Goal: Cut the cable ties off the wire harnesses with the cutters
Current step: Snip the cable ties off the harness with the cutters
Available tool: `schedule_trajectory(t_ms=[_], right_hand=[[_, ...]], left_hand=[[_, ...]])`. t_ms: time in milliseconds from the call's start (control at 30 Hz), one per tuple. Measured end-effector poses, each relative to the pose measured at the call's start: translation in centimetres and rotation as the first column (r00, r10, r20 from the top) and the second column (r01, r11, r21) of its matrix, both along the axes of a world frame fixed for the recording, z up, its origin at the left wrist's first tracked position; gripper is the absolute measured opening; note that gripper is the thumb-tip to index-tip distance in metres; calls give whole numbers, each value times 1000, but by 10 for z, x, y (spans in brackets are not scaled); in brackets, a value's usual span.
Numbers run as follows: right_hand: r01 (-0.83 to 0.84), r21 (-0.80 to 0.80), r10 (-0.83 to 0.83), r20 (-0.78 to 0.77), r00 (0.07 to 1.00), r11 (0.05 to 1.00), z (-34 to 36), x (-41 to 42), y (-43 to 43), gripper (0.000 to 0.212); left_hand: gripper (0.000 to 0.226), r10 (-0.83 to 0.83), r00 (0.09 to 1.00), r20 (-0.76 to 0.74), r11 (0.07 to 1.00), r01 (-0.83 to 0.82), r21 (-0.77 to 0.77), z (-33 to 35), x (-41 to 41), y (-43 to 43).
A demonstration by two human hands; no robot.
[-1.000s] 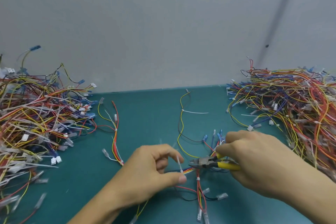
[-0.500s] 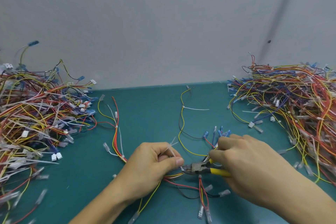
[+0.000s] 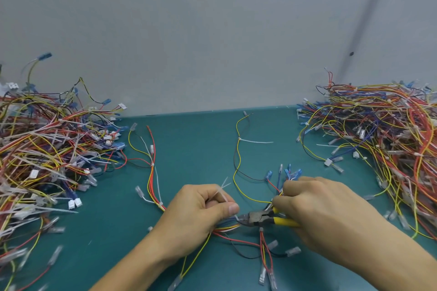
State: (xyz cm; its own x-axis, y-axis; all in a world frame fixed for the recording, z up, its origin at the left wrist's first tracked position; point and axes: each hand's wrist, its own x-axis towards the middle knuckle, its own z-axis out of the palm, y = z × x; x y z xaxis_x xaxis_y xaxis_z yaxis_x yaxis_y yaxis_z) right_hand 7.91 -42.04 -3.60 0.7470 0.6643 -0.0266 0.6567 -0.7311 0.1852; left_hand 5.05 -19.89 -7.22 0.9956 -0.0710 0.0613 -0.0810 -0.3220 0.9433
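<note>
Harness heap (image 3: 42, 160) left, harness pile (image 3: 383, 137) right

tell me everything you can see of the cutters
The cutters are small side cutters with a dark grey metal head and yellow handles, plastic-coated by the look. The right hand grips the handles, hiding most of them. The tool lies nearly level over the teal table, nose pointing left. Its tips meet a white cable tie on the wire bundle that the left hand pinches. Whether the blades are closed is unclear.

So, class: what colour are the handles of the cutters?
Yellow; the head view shows the cutters gripped by the right hand.
</note>
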Motion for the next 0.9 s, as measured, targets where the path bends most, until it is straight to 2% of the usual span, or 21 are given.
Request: schedule_trajectory(t_ms=[400,467,533,600,700,733,800,900], right_hand=[[76,-62,-79,-32,996,995,7,-6,6,15],[118,-31,-119,-19,993,992,11,-7,6,14],[142,33,-142,-5,990,989,13,-8,5,14],[157,100,-156,-11,988,983,14,-9,4,26],[176,208,-144,-162,976,962,15,-13,2,53],[185,239,-130,-229,965,953,15,-13,1,53],[204,313,-102,-313,944,928,14,-12,-2,36],[201,353,-73,-344,936,914,8,-7,-5,12]], left_hand=[[15,61,998,-10,996,-62,-67,2,0,3],[19,145,989,-3,973,-143,-180,7,2,7],[35,217,975,-56,900,-222,-376,13,6,15],[36,247,962,-119,841,-273,-467,21,7,23],[29,219,953,-210,869,-288,-402,20,6,27],[29,208,951,-227,887,-281,-365,17,6,27],[29,197,952,-234,924,-260,-280,9,6,26],[31,200,960,-198,971,-222,-93,-2,9,28]])
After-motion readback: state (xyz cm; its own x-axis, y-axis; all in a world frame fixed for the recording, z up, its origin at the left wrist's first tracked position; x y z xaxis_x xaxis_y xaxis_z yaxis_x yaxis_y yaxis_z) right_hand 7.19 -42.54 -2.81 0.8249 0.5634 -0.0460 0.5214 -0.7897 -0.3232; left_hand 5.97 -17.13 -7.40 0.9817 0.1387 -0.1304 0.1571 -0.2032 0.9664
